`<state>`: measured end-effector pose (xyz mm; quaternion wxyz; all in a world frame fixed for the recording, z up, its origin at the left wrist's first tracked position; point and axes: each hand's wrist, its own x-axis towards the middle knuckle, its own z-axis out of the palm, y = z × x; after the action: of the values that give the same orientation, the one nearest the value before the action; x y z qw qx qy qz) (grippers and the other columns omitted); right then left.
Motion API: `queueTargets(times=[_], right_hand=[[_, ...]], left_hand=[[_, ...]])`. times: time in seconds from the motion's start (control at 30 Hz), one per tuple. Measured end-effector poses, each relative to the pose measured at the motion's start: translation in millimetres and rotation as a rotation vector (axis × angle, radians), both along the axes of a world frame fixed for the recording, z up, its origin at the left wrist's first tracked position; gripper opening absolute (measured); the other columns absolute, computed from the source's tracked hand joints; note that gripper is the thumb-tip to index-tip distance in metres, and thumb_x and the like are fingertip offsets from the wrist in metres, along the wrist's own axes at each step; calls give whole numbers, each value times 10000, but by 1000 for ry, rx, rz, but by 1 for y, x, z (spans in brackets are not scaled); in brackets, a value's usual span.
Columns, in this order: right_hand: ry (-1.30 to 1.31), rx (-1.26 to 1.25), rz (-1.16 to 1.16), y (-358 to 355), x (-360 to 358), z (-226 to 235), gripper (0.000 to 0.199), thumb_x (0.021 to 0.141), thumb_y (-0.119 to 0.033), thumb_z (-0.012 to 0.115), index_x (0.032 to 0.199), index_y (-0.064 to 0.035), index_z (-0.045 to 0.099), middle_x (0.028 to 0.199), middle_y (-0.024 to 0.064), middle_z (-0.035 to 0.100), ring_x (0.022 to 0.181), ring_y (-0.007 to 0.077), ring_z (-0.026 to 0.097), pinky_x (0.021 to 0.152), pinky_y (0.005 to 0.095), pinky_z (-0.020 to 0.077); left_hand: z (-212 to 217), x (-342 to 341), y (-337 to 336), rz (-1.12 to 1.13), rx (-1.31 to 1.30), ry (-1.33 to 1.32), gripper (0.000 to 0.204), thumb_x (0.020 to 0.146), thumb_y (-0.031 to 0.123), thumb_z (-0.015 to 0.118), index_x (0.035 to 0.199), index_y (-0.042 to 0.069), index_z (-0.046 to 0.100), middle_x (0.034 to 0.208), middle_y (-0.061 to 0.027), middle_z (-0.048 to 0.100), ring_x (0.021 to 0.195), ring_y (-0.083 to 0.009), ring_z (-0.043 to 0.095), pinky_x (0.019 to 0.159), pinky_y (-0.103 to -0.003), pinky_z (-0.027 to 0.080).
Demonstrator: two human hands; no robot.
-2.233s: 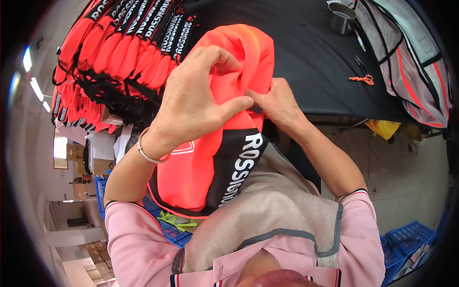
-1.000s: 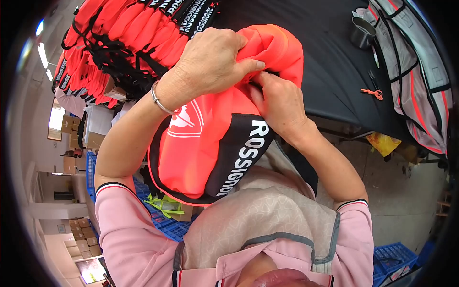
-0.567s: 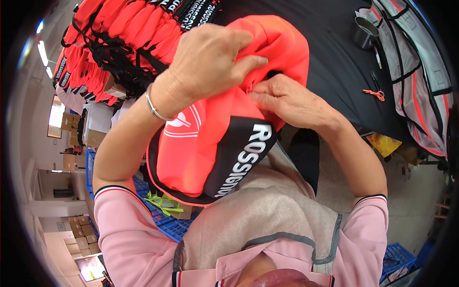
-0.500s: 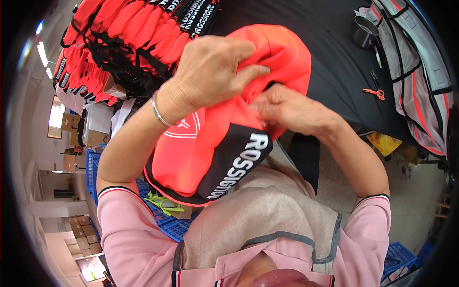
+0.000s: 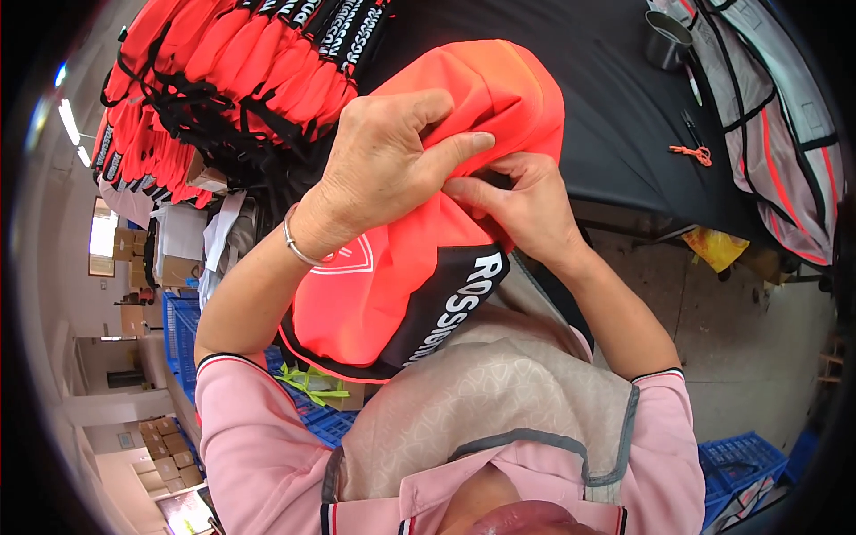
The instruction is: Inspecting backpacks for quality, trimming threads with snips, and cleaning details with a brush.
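A bright orange-red fabric bag (image 5: 343, 308) with a black panel and white lettering hangs in front of my chest, bunched at its upper part. My left hand (image 5: 383, 160), a silver bangle at its wrist, grips the bag's folds between thumb and curled fingers. Close beside it, my right hand (image 5: 533, 209) is closed on the same cloth, its thumb pointing toward my left hand and its fingers partly sunk in the folds. What lies inside the bunched cloth cannot be seen.
Stacked orange-red bags with black straps (image 5: 232, 80) rise at the far left. On the black-covered table (image 5: 606, 134) are a metal cup (image 5: 667, 45) and small scissors with an orange cord (image 5: 694, 153). Grey bags (image 5: 767, 134) lie at right. Blue crates (image 5: 740, 473) stand low.
My right hand has turned upward and its forearm has come inward to the left. The bag's upper end has shifted slightly left, with both hands still gripping it.
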<state>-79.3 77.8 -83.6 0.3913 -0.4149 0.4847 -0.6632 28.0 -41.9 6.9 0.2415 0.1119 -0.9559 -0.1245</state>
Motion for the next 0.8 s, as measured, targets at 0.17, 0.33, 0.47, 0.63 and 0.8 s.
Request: queueTargets(times=[0.17,0.33,0.47,0.63,0.8], right_hand=[[-70,43,83,5,-8,6,201,914,-158,646,897,22,735,644,33,656,589,62,575,560,233,467],[177,-94,-131,6,0,-7,191,903,-142,645,869,32,717,666,74,696,555,85,597,537,257,479],[434,-55,-251,22,-3,-2,117,870,-46,636,903,46,700,687,79,685,624,38,573,579,231,464],[473,-83,-319,23,-4,-4,105,866,-65,646,831,31,671,631,104,622,536,73,507,523,257,429],[403,-136,-351,14,-8,-3,304,859,-92,685,624,12,522,517,67,419,481,61,346,436,281,336]], left_hand=[[7,3,-2,-30,20,-66,500,751,232,818,617,9,391,555,-107,296,499,-198,277,433,-338,295],[23,2,-15,-112,11,-333,348,708,181,821,798,-43,570,606,-173,439,521,-240,380,513,-342,399],[32,6,-25,-65,-27,-377,253,732,123,764,887,-30,637,677,-215,559,569,-335,504,569,-355,451],[38,7,-22,-23,-54,-360,229,740,98,739,914,-12,638,722,-185,613,627,-358,551,613,-358,465],[41,-1,-12,-17,-208,-296,437,678,243,823,934,-40,610,753,-194,617,661,-389,556,618,-376,464]])
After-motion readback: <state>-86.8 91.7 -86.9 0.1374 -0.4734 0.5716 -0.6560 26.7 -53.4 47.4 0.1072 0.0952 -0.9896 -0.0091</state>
